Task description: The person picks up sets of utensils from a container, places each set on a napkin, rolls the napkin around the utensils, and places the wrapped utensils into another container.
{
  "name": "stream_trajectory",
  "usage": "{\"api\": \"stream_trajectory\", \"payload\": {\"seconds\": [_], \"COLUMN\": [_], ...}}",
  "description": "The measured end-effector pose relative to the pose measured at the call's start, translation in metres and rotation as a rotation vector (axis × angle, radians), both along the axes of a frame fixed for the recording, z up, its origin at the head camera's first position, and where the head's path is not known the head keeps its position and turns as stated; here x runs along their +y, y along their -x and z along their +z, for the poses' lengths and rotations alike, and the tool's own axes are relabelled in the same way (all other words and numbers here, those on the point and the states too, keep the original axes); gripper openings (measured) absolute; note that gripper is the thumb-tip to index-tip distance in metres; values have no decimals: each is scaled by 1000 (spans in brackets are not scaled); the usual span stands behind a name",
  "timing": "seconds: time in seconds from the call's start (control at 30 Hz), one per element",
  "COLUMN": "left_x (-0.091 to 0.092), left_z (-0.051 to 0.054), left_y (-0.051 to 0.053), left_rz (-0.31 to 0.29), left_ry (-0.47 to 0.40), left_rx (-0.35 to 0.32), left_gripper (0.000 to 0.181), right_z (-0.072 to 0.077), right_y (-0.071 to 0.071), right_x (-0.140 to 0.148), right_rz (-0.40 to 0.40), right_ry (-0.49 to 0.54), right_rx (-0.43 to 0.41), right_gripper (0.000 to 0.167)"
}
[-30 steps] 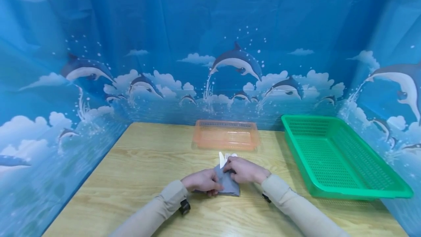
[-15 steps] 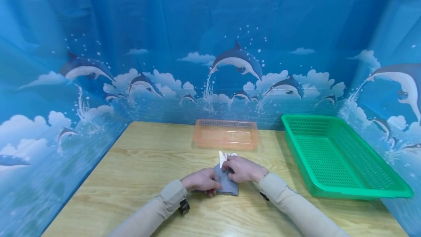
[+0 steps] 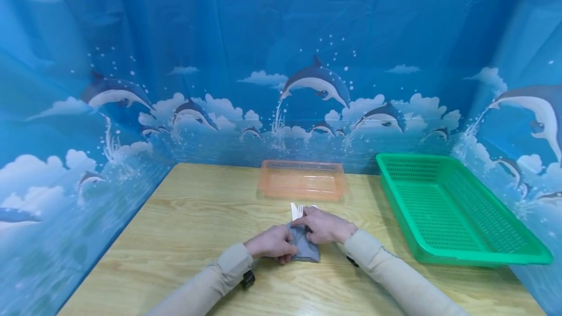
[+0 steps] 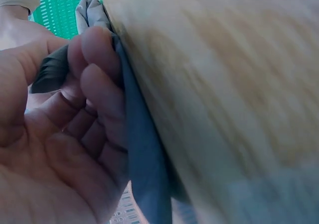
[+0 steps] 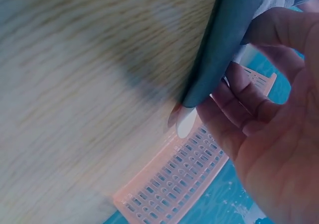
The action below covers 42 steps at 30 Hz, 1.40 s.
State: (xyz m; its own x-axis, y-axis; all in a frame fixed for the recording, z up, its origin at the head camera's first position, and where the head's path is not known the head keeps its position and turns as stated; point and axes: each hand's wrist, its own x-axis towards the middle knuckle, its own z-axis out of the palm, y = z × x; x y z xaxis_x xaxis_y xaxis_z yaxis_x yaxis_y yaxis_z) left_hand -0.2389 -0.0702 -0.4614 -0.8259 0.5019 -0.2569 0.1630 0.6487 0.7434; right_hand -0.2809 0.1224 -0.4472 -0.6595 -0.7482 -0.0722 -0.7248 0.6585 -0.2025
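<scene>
A grey cloth napkin lies on the table, folded around white cutlery. The tips of a knife and a fork stick out at its far end, and the rounded end of a spoon shows in the right wrist view. My left hand pinches a fold of the napkin at its left side between thumb and fingers. Pressing on the napkin from the right is my right hand, its index finger stretched left across the upper part. The lower part of the cutlery is hidden by cloth.
Behind the napkin stands a shallow orange basket. A larger green basket sits at the right of the wooden table. A blue dolphin-printed curtain surrounds the table's back and sides.
My right index finger has stretched out to the left over the napkin. My left hand has shifted slightly right while keeping its pinch on the cloth.
</scene>
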Motion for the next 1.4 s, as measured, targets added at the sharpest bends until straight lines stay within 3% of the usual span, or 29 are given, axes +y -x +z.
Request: {"api": "stream_trajectory", "payload": {"seconds": [0.27, 0.57, 0.73, 0.9, 1.07, 1.4], "left_x": [3, 3, 2, 1, 1, 1], "left_z": [2, 3, 2, -1, 0, 2], "left_y": [-4, -5, -4, -4, -4, -3], "left_rz": [59, 84, 70, 56, 55, 64], "left_ry": [15, 11, -2, -14, -21, -6], "left_rx": [-12, -24, -19, -9, 5, -1], "left_gripper": [26, 24, 24, 25, 25, 26], "right_z": [-2, -5, -7, -8, -10, -15], "right_y": [-4, -4, -2, -4, -11, -13], "right_x": [-1, 1, 4, 8, 11, 14], "right_rz": [-61, -116, -88, -28, 40, 47], "right_ry": [-75, 0, 19, 29, 105, 110], "right_rx": [48, -43, -38, 54, 105, 119], "right_gripper": [43, 39, 37, 36, 25, 27]}}
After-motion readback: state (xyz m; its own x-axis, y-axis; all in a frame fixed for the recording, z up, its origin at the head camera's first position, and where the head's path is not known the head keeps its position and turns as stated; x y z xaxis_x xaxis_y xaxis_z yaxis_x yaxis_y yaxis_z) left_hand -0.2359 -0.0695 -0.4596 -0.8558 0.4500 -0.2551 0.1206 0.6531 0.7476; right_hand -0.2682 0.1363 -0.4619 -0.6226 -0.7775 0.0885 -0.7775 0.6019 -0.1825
